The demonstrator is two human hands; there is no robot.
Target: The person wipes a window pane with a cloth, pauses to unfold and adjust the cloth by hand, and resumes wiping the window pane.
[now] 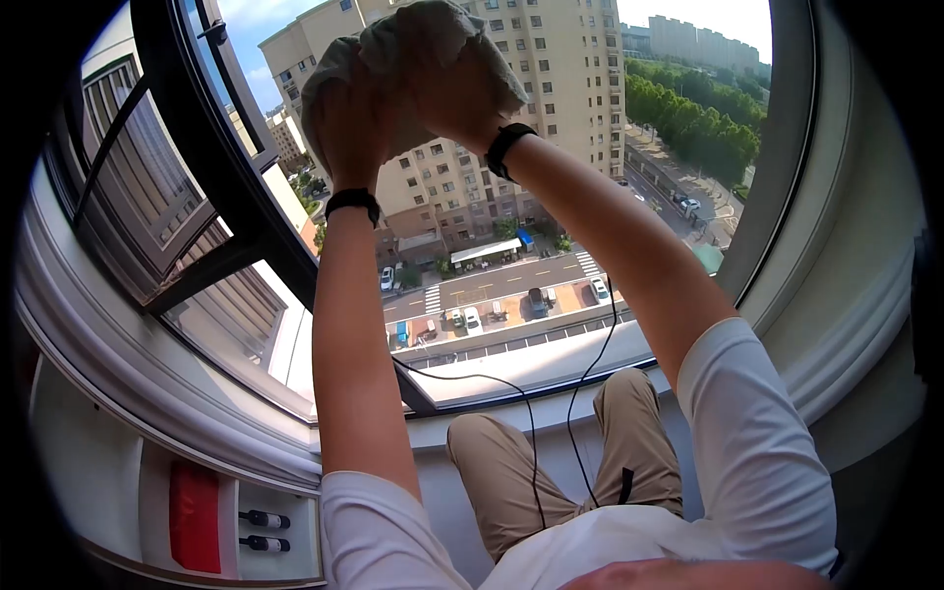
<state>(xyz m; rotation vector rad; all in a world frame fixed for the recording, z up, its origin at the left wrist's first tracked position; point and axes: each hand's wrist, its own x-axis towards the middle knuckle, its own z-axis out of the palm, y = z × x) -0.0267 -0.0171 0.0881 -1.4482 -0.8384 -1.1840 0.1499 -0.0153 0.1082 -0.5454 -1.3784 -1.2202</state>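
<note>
Left hand (352, 128) and right hand (457, 93) are raised side by side at the upper centre of the frame, both on a grey-green cloth (418, 29). The cloth is bunched around them and reaches the top edge; its folds and the shadow hide the fingers, so I cannot tell whether they are spread or gripping. Each wrist wears a black band (506, 152). Behind the cloth, a window with a dark frame (261, 236) looks down on a tall beige building (580, 108) and a street with parked cars. Tan trousers (511, 457) and a thin black cord (615, 334) show at lower centre. At lower left, a shelf holds a red box (195, 516) and two dark bottles (265, 518).
</note>
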